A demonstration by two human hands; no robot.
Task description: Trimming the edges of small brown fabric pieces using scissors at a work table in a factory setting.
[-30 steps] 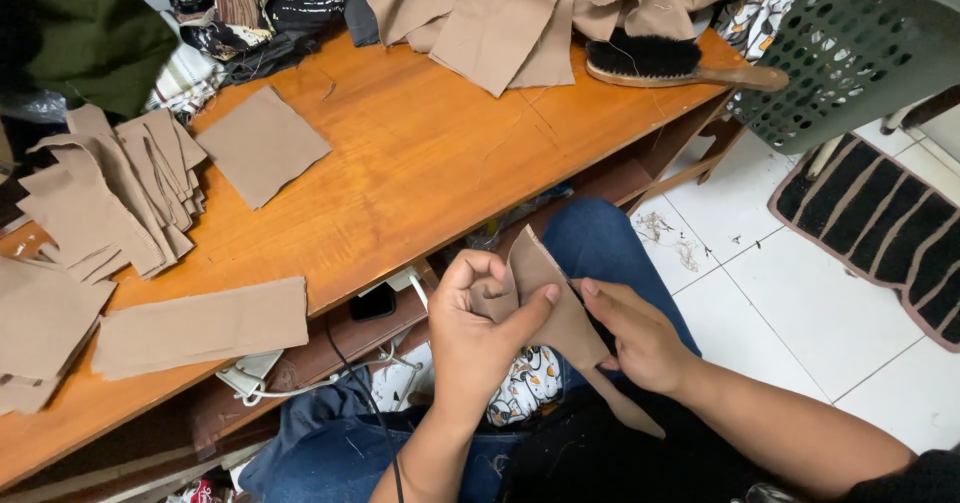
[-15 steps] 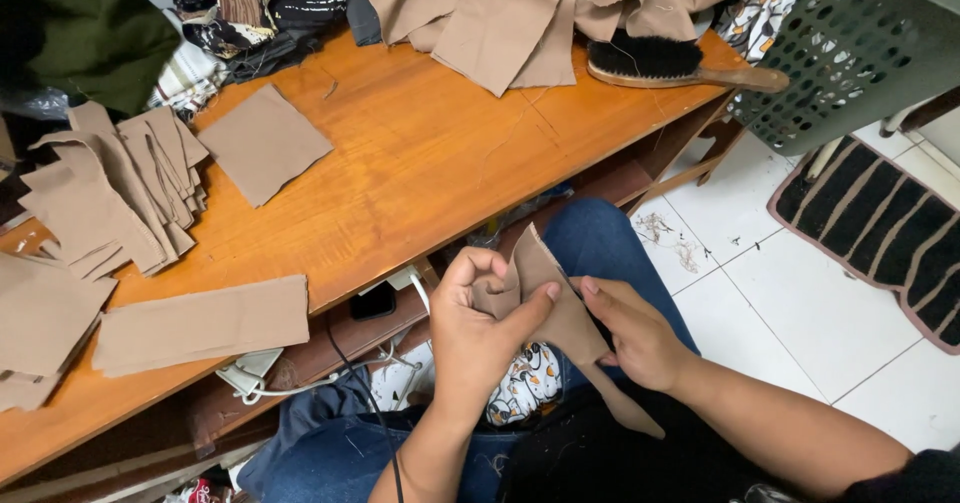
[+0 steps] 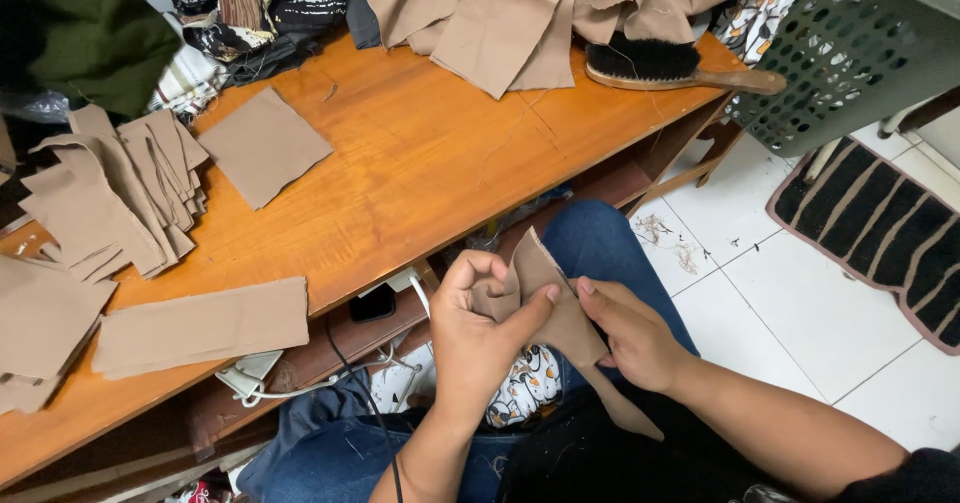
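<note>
While both hands work over the lap, the left hand [image 3: 480, 328] pinches the tan cloth piece [image 3: 545, 298] between thumb and curled fingers, its grip pressed together on the folded upper edge, wrist bent and forearm rising from the bottom of the view. From the other side, the right hand [image 3: 630, 335] holds the same piece, fingertips laid flat on its right edge and thumb hidden beneath, forearm stretching in from the lower right. From the two grips the cloth points upward and its tail hangs down over the jeans [image 3: 600, 243]. Just beyond the hands stands the wooden surface [image 3: 420, 163], bearing a square cloth [image 3: 262, 145], a long strip [image 3: 200, 325] and a stack of cut pieces [image 3: 110, 198] at left. At its far edge lies a brush [image 3: 660, 63], near a green basket [image 3: 850, 58].
</note>
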